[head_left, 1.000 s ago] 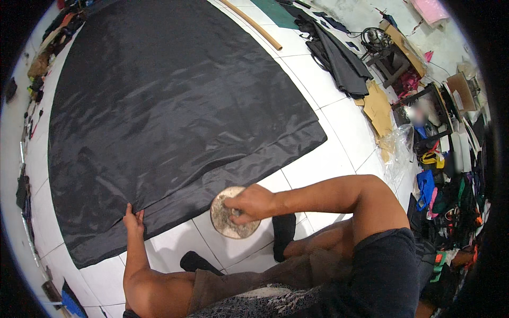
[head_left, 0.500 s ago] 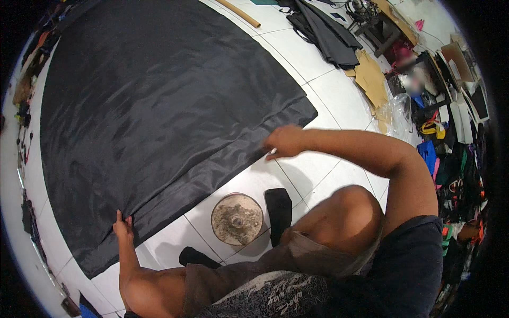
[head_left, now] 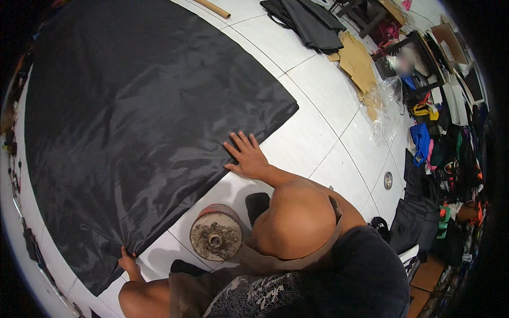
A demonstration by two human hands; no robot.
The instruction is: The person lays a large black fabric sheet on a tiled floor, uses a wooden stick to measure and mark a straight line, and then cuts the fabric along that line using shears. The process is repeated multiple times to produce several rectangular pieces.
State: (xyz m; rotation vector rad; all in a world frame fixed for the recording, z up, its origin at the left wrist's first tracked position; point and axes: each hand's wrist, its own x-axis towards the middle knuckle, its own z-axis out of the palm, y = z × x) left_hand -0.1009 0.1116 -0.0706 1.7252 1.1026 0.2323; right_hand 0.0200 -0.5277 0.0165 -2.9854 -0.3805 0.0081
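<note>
A large sheet of black fabric point(head_left: 138, 116) lies spread on white floor tiles, its near edge running diagonally in front of me. My left hand point(head_left: 128, 263) pinches that edge near the sheet's lower left corner, and creases fan out from the fingers. Flat on the cloth, close to the near edge and farther right, rests my right hand point(head_left: 248, 159) with its fingers spread. A round, stained, cylinder-shaped block point(head_left: 216, 237) with a central hub and a reddish side stands between my feet, just short of the fabric.
At the top lies a brown cardboard tube point(head_left: 213, 8). Folded black fabric point(head_left: 307, 24) and brown paper pieces point(head_left: 356, 61) lie to the far right, with clear plastic point(head_left: 386, 103) beside them. Piled cloth scraps point(head_left: 450, 153) line the right side. A round floor drain point(head_left: 388, 180) sits in the tiles.
My right hand has come down and left from the fabric's right part and now lies flat on it. The near edge looks smoother. My left hand stays at the edge; the view has shifted.
</note>
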